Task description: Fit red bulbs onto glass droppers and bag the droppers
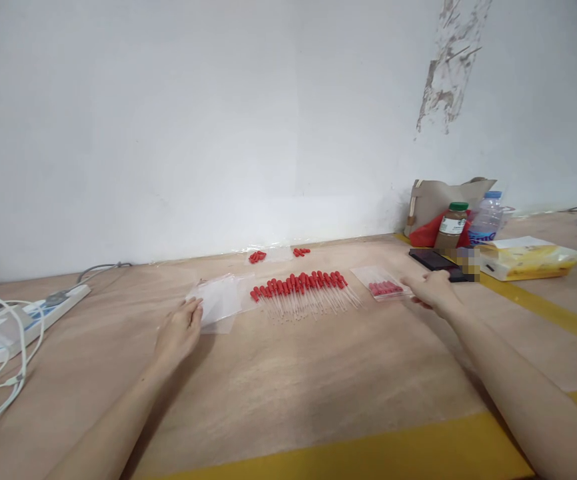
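Note:
My left hand [181, 327] is at the left edge of a small stack of clear plastic bags [221, 300], its fingers curled closed on the edge. On the right, my right hand [433, 292] pinches the corner of a clear plastic bag [366, 275] with several red rubber bulbs inside. Between the hands, a fanned row of droppers [301, 287] lies on the wooden table [308, 387], red bulbs toward the wall and thin clear stems toward me. Behind them sit two small groups of loose red bulbs [257, 257] by a clear plastic sheet.
A power strip [63, 310] with white cables [21, 347] lies at the left. At the right are a dark phone [431, 260], a tissue pack [531, 259], a brown bottle [452, 227], a water bottle [487, 217] and a beige bag [431, 200]. A wall [218, 133] rises behind.

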Demonstrator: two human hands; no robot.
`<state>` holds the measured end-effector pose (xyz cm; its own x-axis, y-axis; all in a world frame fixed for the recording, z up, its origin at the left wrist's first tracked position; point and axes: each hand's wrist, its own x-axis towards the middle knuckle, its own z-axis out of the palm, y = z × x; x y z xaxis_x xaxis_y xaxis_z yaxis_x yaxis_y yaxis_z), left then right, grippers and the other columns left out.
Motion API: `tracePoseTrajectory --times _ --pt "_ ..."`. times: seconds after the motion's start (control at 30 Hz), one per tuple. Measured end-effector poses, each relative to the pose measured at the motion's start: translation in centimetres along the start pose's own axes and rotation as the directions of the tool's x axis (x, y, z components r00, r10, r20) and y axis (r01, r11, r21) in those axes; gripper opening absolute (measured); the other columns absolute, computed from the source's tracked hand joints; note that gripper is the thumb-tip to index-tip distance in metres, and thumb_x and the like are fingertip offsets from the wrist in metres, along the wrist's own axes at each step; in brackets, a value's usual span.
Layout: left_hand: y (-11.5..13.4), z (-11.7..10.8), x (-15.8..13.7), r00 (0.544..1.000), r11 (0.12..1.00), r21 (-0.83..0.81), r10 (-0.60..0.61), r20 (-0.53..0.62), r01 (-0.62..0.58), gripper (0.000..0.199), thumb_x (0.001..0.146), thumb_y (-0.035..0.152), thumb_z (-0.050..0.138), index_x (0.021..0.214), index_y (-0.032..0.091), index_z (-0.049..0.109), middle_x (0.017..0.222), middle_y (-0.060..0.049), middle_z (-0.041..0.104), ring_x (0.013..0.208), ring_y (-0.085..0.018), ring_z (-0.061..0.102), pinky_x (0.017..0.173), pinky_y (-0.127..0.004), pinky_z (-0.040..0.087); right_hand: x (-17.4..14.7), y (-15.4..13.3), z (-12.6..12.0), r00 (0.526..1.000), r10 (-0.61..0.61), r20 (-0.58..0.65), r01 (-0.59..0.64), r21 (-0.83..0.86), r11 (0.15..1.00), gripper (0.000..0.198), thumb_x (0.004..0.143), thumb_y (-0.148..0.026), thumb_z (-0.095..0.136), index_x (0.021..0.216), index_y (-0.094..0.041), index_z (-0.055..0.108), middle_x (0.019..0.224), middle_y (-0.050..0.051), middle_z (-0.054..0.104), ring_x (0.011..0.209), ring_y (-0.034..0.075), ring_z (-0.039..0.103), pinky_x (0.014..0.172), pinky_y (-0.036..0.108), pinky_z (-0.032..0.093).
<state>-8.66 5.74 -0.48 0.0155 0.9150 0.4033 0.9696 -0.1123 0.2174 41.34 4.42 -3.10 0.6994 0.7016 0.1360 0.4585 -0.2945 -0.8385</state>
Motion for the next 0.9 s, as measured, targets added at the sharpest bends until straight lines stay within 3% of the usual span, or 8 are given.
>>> tracePoseTrajectory --times 0.07,0.17,0.23,0.33,0.4,0.57,0.73,0.9 --pt "2.1 -0.4 -1.3 0.965 0.958 -0.121 0.254 -0.072 -0.261 0.040 0.088 0.029 0.029 0.119 0.013 0.049 0.128 -0.009 0.046 0.125 -0.021 0.031 0.103 -0.037 0.027 0.1 0.0 -0.9 0.998 -0.016 -0.056 0.006 -0.184 0.983 0.057 0.058 -0.043 0.065 0.099 -0.007 0.050 0.095 0.025 0.057 0.086 0.033 0.058 0.067 0.041 0.045" --pt "5.6 -1.2 -3.9 0.761 0.743 -0.241 0.649 0.029 -0.624 0.039 0.089 0.021 0.029 0.125 0.025 0.044 0.138 -0.001 0.032 0.128 -0.020 0.022 0.104 -0.042 0.022 -0.4 -0.3 -1.0 0.989 -0.122 -0.083 0.089 -0.324 0.942 0.049 0.063 -0.044 0.058 0.097 -0.009 0.052 0.097 0.019 0.057 0.092 0.030 0.055 0.073 0.037 0.043" --pt "7.3 -1.5 -5.4 0.603 0.611 -0.344 0.784 0.144 -0.713 0.039 0.088 0.017 0.032 0.119 0.032 0.050 0.139 0.003 0.029 0.129 -0.021 0.020 0.104 -0.043 0.023 -1.1 -0.6 -0.5 0.979 -0.191 -0.078 0.154 -0.339 0.928 0.042 0.065 -0.042 0.055 0.093 -0.011 0.053 0.092 0.016 0.059 0.089 0.027 0.056 0.071 0.033 0.042" --pt "8.2 -1.5 -6.3 0.496 0.549 -0.461 0.834 0.242 -0.697 0.038 0.087 0.012 0.035 0.108 0.033 0.059 0.139 0.005 0.030 0.129 -0.022 0.021 0.103 -0.045 0.024 -1.9 -1.1 0.4 0.967 -0.252 -0.023 0.230 -0.340 0.912 0.033 0.066 -0.041 0.055 0.085 -0.014 0.055 0.081 0.011 0.060 0.081 0.023 0.057 0.065 0.029 0.041" --pt "8.0 -1.1 -6.2 0.503 0.555 -0.506 0.827 0.251 -0.660 0.040 0.085 0.010 0.035 0.103 0.033 0.062 0.138 0.005 0.032 0.128 -0.023 0.022 0.103 -0.046 0.024 -2.4 -1.3 0.7 0.961 -0.274 0.032 0.270 -0.321 0.908 0.026 0.067 -0.039 0.055 0.078 -0.016 0.056 0.074 0.008 0.060 0.074 0.021 0.057 0.059 0.026 0.039" --pt "7.5 -0.6 -5.9 0.599 0.580 -0.549 0.782 0.171 -0.601 0.044 0.082 0.009 0.037 0.119 0.028 0.050 0.134 -0.001 0.038 0.127 -0.022 0.025 0.102 -0.045 0.027 -4.0 -1.7 1.6 0.939 -0.310 0.153 0.336 -0.202 0.920 0.021 0.070 -0.039 0.052 0.070 -0.019 0.059 0.070 0.003 0.063 0.064 0.015 0.056 0.053 0.023 0.035" --pt "8.3 -1.8 -6.5 0.417 0.505 -0.511 0.863 0.285 -0.696 0.049 0.079 0.021 0.048 0.127 0.029 0.040 0.136 -0.003 0.036 0.123 -0.024 0.035 0.101 -0.042 0.029 -6.2 -2.8 3.5 0.849 -0.455 0.268 0.501 -0.133 0.855 0.019 0.071 -0.033 0.050 0.075 -0.019 0.063 0.070 0.002 0.063 0.062 0.013 0.053 0.052 0.021 0.033" --pt "10.1 -1.9 -7.7 0.528 0.583 -0.307 0.812 0.249 -0.752 0.039 0.082 0.040 0.048 0.118 0.025 0.051 0.111 -0.007 0.057 0.099 -0.024 0.053 0.088 -0.040 0.039 -6.6 -5.6 5.3 0.826 -0.442 0.349 0.532 -0.223 0.817 0.020 0.070 -0.032 0.051 0.075 -0.019 0.065 0.073 0.004 0.064 0.064 0.014 0.055 0.053 0.021 0.032"
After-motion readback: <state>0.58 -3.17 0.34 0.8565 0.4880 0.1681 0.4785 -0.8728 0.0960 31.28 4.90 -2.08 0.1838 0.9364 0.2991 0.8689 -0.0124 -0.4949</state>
